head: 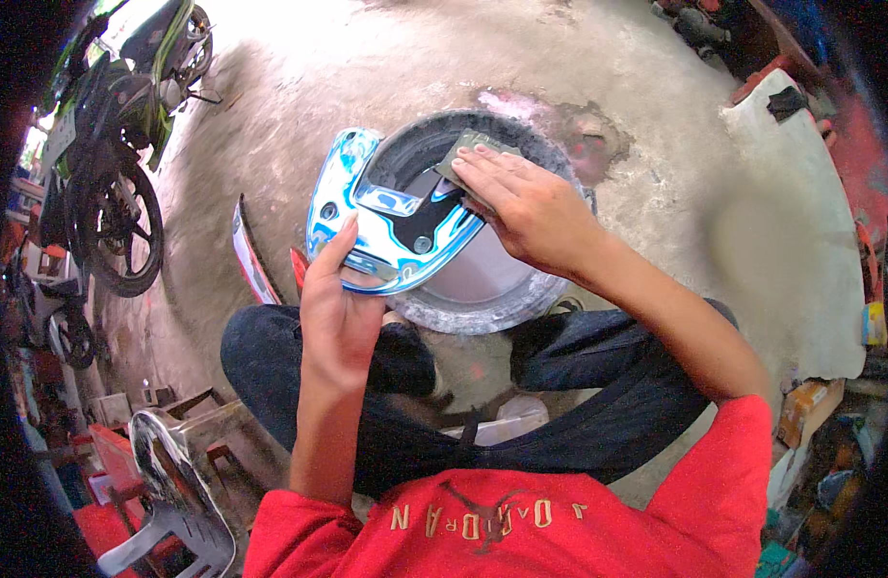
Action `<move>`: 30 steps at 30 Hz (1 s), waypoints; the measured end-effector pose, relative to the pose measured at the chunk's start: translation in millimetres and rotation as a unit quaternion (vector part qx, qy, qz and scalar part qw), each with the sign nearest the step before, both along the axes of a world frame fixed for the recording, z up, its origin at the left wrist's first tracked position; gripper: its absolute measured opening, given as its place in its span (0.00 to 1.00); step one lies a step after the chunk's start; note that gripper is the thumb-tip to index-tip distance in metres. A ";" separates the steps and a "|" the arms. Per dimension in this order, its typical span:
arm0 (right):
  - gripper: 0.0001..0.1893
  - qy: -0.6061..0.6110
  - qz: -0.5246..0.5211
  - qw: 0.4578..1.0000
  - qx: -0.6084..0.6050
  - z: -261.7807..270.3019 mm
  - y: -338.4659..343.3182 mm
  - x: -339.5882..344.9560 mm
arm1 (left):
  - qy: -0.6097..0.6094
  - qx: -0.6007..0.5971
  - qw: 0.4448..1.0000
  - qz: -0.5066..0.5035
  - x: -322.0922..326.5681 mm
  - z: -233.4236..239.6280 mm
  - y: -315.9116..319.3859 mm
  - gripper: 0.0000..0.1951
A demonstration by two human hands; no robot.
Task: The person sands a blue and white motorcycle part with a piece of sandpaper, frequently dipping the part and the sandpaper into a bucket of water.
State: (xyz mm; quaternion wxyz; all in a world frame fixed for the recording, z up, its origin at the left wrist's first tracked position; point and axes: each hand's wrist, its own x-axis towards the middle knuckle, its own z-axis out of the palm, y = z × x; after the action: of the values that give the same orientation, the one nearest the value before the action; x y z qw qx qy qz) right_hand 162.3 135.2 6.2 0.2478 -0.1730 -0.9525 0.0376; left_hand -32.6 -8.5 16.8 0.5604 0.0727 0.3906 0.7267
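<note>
A glossy, chrome-like curved motorcycle part (375, 249), likely a rear grab rail, lies tilted over a round grey basin (480, 321). My left hand (337, 307) grips its lower left edge, with the thumb on top. A dull grey-green sheet of sandpaper (464, 155) lies under the fingers of my right hand (534, 206), pressed flat against the part's upper right arm. That arm's end is mostly hidden by the sheet and my fingers. Cloudy greyish water (480, 267) shows inside the basin.
On the concrete floor left of the basin lies a red and white curved panel (255, 256). Motorcycles (119, 173) stand at the far left. A scuffed grey and black part (177, 477) rests at lower left. A pale slab (791, 217) and a cardboard box (805, 412) are on the right.
</note>
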 end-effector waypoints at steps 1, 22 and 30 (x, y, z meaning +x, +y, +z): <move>0.28 -0.003 -0.001 1.000 0.004 0.6 -7.8 -0.3 | -0.003 0.004 1.000 -0.001 -2.1 -0.6 -0.3 0.16; 0.24 0.072 0.088 0.993 0.040 3.2 -38.8 -4.8 | -0.037 0.026 0.999 0.015 0.2 4.1 -1.4 0.17; 0.24 0.080 0.026 0.996 -0.019 -4.3 -16.0 -4.6 | -0.015 0.031 0.999 0.024 -0.8 6.8 -0.8 0.18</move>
State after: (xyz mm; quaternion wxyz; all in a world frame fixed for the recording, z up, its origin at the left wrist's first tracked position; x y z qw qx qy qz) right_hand 157.7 119.2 1.9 0.3190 -0.1490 -0.9329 0.0755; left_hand -33.4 -9.3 23.6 0.5464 0.0697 0.3608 0.7526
